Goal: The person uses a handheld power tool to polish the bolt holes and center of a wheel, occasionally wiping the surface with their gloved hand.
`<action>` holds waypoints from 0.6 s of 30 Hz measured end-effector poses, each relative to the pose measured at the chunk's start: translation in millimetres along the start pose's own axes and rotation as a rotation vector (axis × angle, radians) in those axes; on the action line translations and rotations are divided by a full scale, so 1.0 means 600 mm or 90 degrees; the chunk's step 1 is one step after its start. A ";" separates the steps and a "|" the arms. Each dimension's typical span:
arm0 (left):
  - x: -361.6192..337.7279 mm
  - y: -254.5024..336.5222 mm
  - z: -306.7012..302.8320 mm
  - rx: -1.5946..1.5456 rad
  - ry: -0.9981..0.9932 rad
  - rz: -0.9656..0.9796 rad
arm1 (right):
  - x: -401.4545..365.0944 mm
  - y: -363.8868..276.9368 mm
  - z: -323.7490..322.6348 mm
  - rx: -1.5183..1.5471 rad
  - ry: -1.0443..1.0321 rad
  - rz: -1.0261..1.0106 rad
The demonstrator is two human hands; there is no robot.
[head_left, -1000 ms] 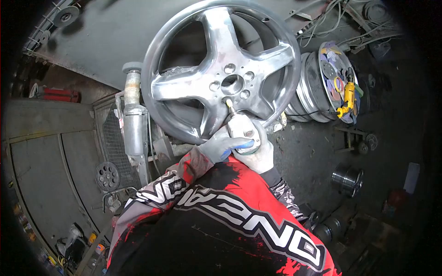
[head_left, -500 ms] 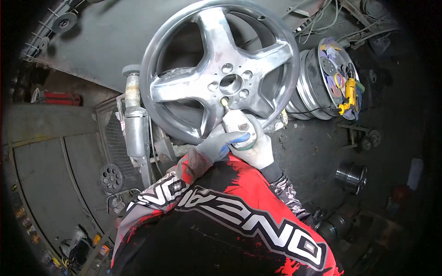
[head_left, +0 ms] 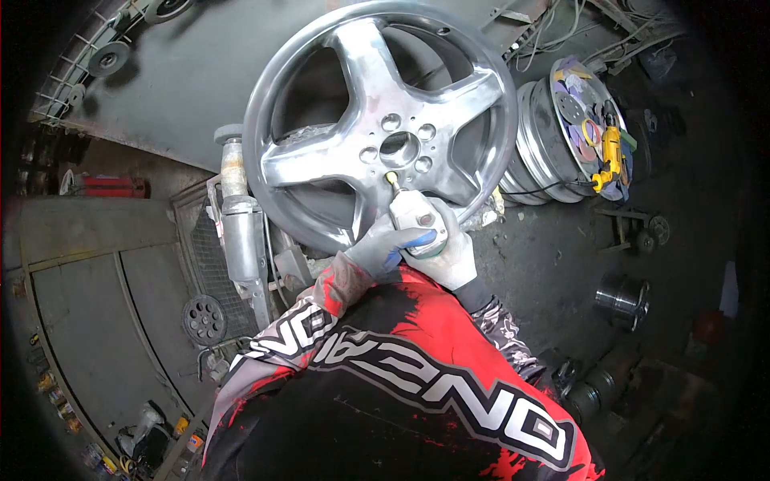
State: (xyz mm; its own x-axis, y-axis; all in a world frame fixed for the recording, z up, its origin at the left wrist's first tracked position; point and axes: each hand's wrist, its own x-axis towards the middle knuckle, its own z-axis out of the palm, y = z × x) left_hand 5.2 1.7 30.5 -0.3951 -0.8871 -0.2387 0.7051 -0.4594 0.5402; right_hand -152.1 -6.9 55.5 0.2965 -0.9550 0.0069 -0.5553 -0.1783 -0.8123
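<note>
A silvery five-spoke wheel rim point(head_left: 373, 104) stands in front of me, its bare metal shiny. Both gloved hands hold a light grey rotary tool point(head_left: 415, 218) below the rim's centre bore. My left hand point(head_left: 377, 250), in a grey glove with blue, wraps the tool's left side. On its right side, my right hand point(head_left: 454, 255) in a whitish glove is closed round the body. The tool's small yellowish tip point(head_left: 391, 177) is at the lowest bolt hole of the hub; whether it touches the metal I cannot tell.
A motor-like machine point(head_left: 241, 228) stands left of the rim. On the right, another rim point(head_left: 571, 112) bears abrasive discs and a yellow power tool point(head_left: 612, 154). A metal cylinder point(head_left: 622, 301) lies on the floor at the right. Cables hang at the upper right.
The view has shifted slightly, so the rim appears a little further left. Both hands keep their hold on the tool, and its tip stays by the same bolt hole.
</note>
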 end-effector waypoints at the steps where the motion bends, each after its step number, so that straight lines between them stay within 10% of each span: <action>1: -0.001 -0.003 0.000 0.000 0.014 0.005 | -0.004 0.003 0.002 0.007 0.003 0.005; 18: -0.004 0.007 0.005 0.057 -0.010 -0.002 | -0.008 -0.001 -0.004 0.003 0.018 -0.035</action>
State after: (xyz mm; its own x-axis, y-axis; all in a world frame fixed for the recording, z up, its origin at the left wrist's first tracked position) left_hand 7.1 2.3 35.7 -0.4072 -0.8843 -0.2286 0.6489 -0.4562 0.6089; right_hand -155.1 -2.9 57.3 0.3049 -0.9500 0.0679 -0.5347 -0.2298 -0.8132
